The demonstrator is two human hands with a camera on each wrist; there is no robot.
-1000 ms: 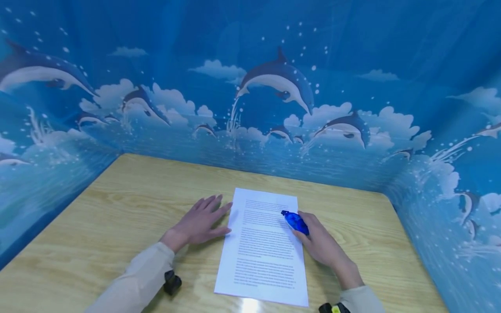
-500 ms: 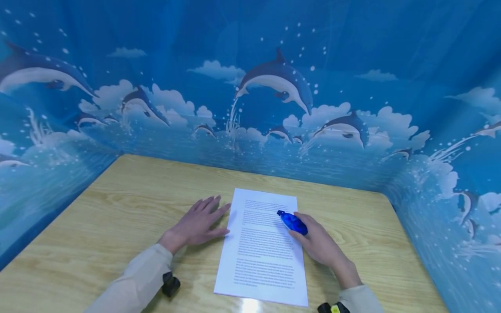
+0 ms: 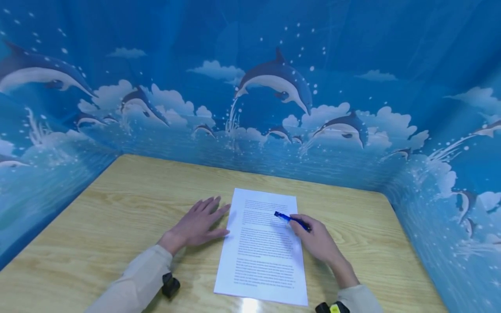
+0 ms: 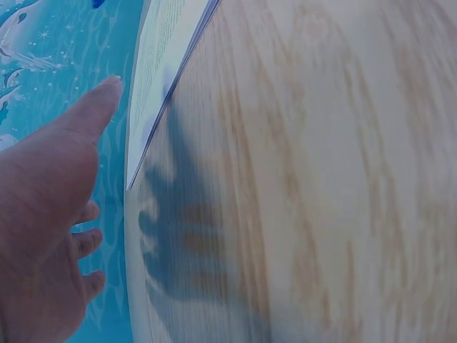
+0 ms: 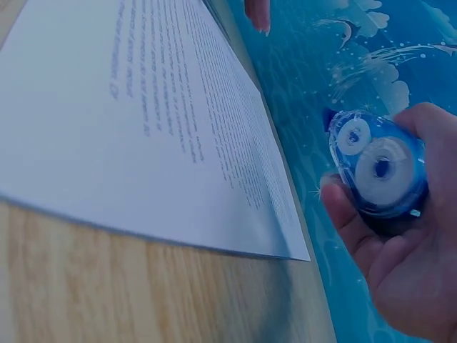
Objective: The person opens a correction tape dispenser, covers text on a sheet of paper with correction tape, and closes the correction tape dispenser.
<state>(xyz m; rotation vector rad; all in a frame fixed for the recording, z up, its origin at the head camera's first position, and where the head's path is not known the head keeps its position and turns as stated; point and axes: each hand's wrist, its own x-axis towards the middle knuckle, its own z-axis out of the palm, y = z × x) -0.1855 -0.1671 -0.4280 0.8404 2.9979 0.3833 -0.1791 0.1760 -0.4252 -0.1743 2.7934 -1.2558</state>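
Observation:
A blue see-through correction tape (image 3: 287,218) is in my right hand (image 3: 321,241), pinched between thumb and fingers above the right half of a printed sheet of paper (image 3: 262,300). The right wrist view shows the two white reels of the correction tape (image 5: 382,168) through its casing, with the right hand (image 5: 421,264) round its rear end. My left hand (image 3: 197,224) lies with fingers spread at the paper's left edge, its thumb tip close to the margin. In the left wrist view, the left hand (image 4: 43,200) casts a shadow on the wood; contact with the paper cannot be told.
Under the paper is a light wood-grain table (image 3: 145,204). A blue curtain (image 3: 176,143) printed with dolphins and clouds encloses its back and sides. Black devices sit at both wrists, including one on the left (image 3: 170,285).
My right hand has shifted slightly left and rolled the correction tape, whose broad side faced the head camera before and whose narrow edge faces it now. The left hand and paper stay put.

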